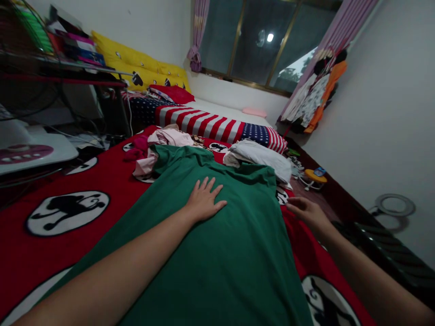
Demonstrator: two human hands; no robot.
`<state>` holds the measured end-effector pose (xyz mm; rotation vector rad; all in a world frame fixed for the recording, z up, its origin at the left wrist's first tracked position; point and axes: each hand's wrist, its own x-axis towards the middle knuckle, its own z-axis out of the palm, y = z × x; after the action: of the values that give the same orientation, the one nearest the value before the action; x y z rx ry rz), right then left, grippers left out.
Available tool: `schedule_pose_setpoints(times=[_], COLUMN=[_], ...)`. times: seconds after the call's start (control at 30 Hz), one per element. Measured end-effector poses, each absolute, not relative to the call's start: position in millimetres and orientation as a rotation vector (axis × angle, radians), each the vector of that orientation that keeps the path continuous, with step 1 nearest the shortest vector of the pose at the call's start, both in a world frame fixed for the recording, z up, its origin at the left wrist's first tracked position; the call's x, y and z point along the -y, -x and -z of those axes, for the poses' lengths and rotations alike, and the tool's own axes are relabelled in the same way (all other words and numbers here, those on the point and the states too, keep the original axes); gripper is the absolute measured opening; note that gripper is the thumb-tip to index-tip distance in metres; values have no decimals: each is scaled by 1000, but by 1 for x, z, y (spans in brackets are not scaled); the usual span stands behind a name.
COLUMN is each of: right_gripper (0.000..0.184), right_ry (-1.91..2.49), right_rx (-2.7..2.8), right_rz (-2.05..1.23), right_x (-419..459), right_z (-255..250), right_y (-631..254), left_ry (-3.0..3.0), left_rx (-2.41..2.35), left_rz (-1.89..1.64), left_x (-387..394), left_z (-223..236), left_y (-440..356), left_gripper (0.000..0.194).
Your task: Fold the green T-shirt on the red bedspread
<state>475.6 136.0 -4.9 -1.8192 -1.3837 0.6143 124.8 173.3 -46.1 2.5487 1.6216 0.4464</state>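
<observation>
A large green garment (231,253) lies spread flat over a red blanket (102,181) with black-and-white round prints. My left hand (204,201) rests palm down on the middle of the green cloth, fingers stretched out. At the garment's right edge my right hand (306,210) hovers with fingers loosely extended, touching or nearly touching the cloth's hem; it holds nothing that I can see.
Beyond the green garment lie a pile of pink clothes (159,145) and a white folded item (258,156). A stars-and-stripes cover (210,124) and yellow pillows (136,63) sit further back. A cluttered desk (61,72) stands left; a dark floor strip and wall run right.
</observation>
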Motion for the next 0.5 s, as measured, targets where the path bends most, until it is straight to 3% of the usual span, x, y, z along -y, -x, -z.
schedule_pose_setpoints(times=[0.13, 0.27, 0.33, 0.43, 0.5], right_gripper=[63, 39, 33, 28, 24], right_ry=[1827, 1698, 1479, 1060, 951], right_rx=[1329, 1555, 1878, 2652, 2849], right_rz=[-588, -215, -66, -253, -262], right_x=[-186, -197, -182, -144, -123], right_z=[9, -4, -11, -16, -16], right_y=[-454, -402, -363, -310, -291], left_ry=[-2517, -2365, -2242, -2138, -2136], left_rx=[-1585, -1569, -1582, -1587, -1579], left_rz=[-488, -625, -734, -834, -838], left_x=[-173, -177, -179, -181, -181], left_z=[44, 40, 38, 35, 34], left_y=[-123, -120, -118, -115, -115], left_gripper=[70, 69, 66, 60, 58])
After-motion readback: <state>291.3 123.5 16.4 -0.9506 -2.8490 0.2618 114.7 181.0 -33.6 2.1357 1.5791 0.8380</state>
